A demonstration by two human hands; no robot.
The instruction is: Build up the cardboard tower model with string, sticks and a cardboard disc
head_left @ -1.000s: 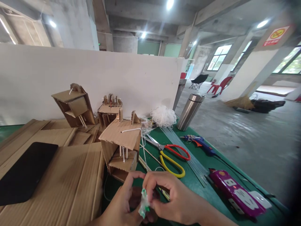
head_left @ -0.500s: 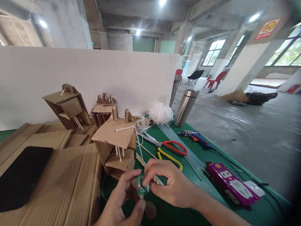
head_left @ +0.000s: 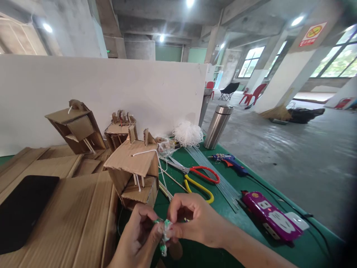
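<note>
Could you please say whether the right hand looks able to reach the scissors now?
Probably yes: the scissors lie nearby, red handle uncovered, though the right hand pinches a crinkled green piece.

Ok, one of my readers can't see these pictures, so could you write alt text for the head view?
A person's left hand and right hand pinch what looks like a small green-and-clear wrapper over a green table. Beyond them stand a cardboard box and a metal flask, with scissors and a blue glue gun lying nearby.
</note>
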